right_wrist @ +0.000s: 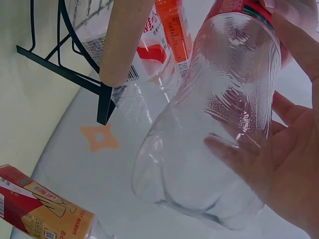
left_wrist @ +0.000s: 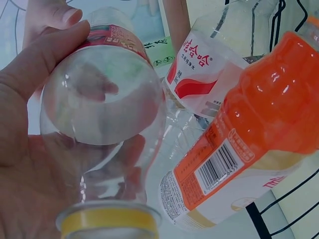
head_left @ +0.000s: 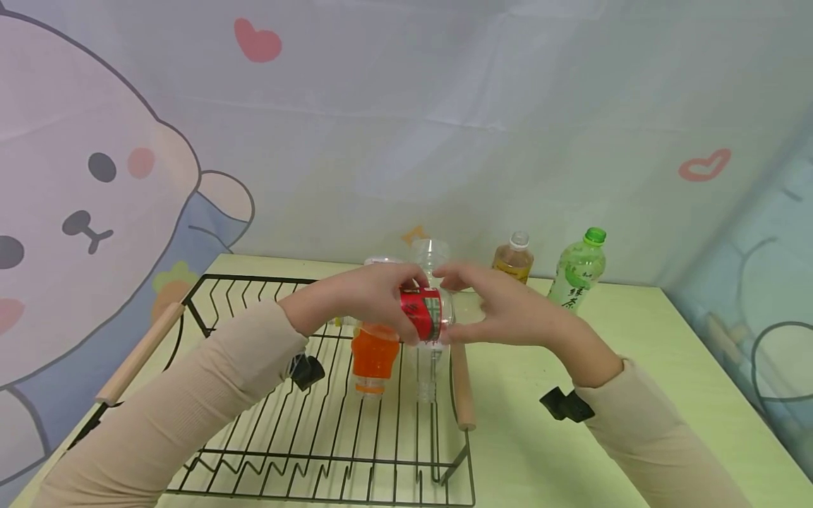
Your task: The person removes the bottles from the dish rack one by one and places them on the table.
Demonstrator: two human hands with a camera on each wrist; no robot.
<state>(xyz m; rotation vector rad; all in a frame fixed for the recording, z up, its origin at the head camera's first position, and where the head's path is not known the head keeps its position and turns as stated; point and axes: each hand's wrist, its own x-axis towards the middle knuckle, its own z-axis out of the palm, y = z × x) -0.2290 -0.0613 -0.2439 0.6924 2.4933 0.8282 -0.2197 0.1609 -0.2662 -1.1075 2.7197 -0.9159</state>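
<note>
Over the dish rack, both hands hold a clear plastic bottle (head_left: 421, 314) with a red-and-green label. My left hand (head_left: 381, 300) grips its neck half; a yellow-and-white end (left_wrist: 109, 221) shows at that side. My right hand (head_left: 508, 307) curves its thumb and fingers around the base half, fingers visible through the plastic in the right wrist view. Just beneath, an orange drink bottle (head_left: 375, 353) stands in the rack neck down. Beside it, also neck down, is a clear water bottle (head_left: 427, 374) with a white-and-red label (left_wrist: 199, 74).
The black wire dish rack (head_left: 330, 459) has a wooden handle on each side, the right one (head_left: 464, 388) close below my right hand. Behind my right hand stand a brown tea bottle (head_left: 513, 261) and a green tea bottle (head_left: 578, 271). A printed cloth (head_left: 381, 141) hangs behind the table.
</note>
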